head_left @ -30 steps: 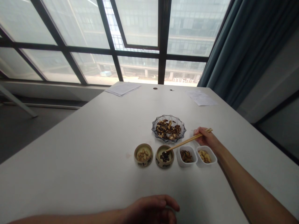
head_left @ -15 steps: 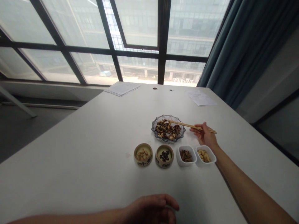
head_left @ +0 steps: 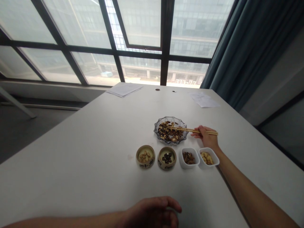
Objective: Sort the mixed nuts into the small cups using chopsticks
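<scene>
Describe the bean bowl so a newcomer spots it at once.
On the white table, find the glass dish. Nearer the camera, the bean bowl sits between its twin bowl and a white tub. It holds dark beans; the twin bowl, pale nuts.

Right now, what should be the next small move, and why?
Perhaps the right hand should close the chopsticks gently on one of the mixed pieces in the glass bowl: their tips are at these pieces, though whether anything is gripped is unclear.

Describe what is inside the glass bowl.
The bowl holds a loose mix of dark and pale pieces, with the chopsticks reaching in over it. Whatever lies beneath the top pieces is covered and cannot be seen.
</scene>
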{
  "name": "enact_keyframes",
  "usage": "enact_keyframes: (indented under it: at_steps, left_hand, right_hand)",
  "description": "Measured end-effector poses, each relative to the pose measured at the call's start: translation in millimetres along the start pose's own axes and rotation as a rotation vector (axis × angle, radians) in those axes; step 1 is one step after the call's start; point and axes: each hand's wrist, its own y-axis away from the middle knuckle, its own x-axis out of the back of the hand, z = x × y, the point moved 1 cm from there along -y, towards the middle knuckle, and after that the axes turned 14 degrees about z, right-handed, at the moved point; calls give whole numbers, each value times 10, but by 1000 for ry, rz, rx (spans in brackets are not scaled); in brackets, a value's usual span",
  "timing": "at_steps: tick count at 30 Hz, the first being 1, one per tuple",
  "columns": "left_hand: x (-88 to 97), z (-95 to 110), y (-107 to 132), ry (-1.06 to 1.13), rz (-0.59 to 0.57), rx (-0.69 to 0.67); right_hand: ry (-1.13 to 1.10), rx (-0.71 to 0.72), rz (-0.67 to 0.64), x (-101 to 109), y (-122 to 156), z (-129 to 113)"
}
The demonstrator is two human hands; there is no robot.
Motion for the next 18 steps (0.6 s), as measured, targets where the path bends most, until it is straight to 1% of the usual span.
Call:
enact_keyframes:
  at_steps: [5,8,13,18]
  left_hand:
    - [11,-3,8,-3,11,-11]
    - [14,-9,7,10,7,-5]
    - [4,-16,-7,-1,2,-17]
    - [3,-10,-1,12,26,5]
  right_hand:
    - [33,47,-26,-19,3,-66]
    - [44,51,-15,-2,-12,-62]
    - [27,36,0,25,-34,4]
    - [-25,-1,43,22,-39,47]
